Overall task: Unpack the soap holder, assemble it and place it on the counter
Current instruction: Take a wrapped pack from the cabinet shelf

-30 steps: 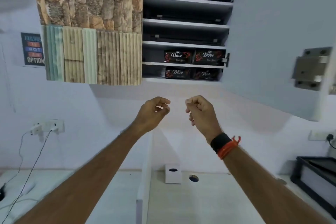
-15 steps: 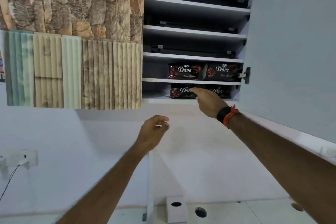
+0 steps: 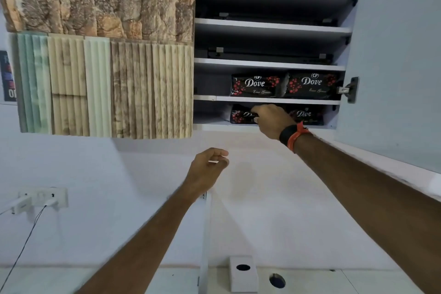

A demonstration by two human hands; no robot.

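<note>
An open wall cabinet holds black packages marked "Dove": two on the second shelf from the bottom (image 3: pixel 259 85) (image 3: pixel 310 85) and two on the bottom shelf. My right hand (image 3: pixel 272 120) reaches into the bottom shelf, its fingers closed around the left package (image 3: pixel 239 116) there. The other bottom package (image 3: pixel 306 114) lies to the right of the hand. My left hand (image 3: pixel 207 168) hangs in the air below the cabinet, its fingers curled, with something small and pale pinched between thumb and fingertips. The white counter (image 3: pixel 310 279) runs along the bottom.
The open cabinet door (image 3: pixel 393 55) stands at the right, above my right arm. A closed door clad in stone and wood samples (image 3: pixel 102 55) is at the left. A small white block with a hole (image 3: pixel 243 272) stands on the counter. A wall socket with cables (image 3: pixel 43 198) is at lower left.
My right hand has risen from beside the left hand into the bottom shelf and closed on the left Dove package. The view has tilted up toward the cabinet. My left hand has stayed low.
</note>
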